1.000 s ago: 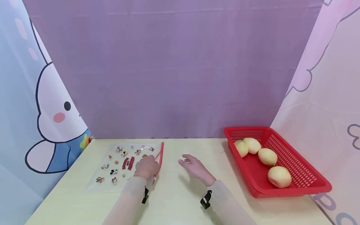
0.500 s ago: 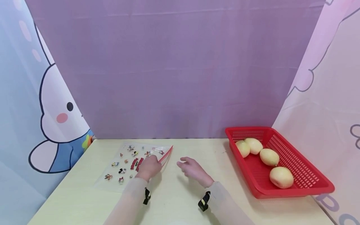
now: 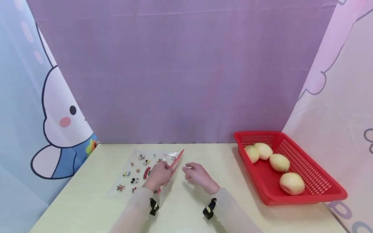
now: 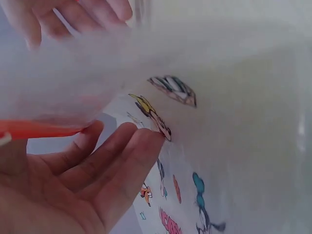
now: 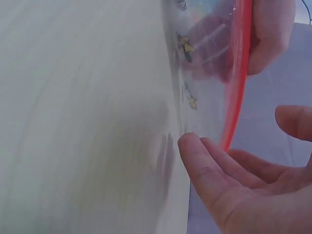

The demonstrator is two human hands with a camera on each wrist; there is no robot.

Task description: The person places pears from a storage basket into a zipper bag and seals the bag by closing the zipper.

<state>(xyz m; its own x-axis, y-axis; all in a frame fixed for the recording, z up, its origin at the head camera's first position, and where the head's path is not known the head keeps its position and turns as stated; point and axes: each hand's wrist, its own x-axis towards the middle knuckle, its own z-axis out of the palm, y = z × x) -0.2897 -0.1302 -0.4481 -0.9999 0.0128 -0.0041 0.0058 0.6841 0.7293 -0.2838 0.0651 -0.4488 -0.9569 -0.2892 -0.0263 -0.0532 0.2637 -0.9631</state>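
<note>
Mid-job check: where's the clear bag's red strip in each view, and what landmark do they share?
Head: red strip, just left of centre, below mid-height, slanting.
Left wrist: red strip, at the left edge, just below mid-height.
Right wrist: red strip, right of centre, running down from the top edge.
Shared landmark: the left hand, at the strip.

At 12 o'clock, a plain purple cloth (image 3: pixel 186 71) forms the back wall, faintly creased, its lower edge at the far side of a pale, cream-coloured table (image 3: pixel 186 204). The tabletop spreads toward 6 o'clock, with faint grain streaks in the right wrist view. From 8 to 10 o'clock, a light-blue printed sheet (image 3: pixel 14 97) bears a white, dark-outlined cartoon figure (image 3: pixel 56 106) with a pink cheek. Around 2 o'clock, a pinkish-white sheet (image 3: pixel 329 110) carries a pink patch (image 3: pixel 332 45) edged in grey; rounded lilac marks (image 3: pixel 346 212) sit near 4 o'clock. The light is soft, casting blurred shadows.
</note>
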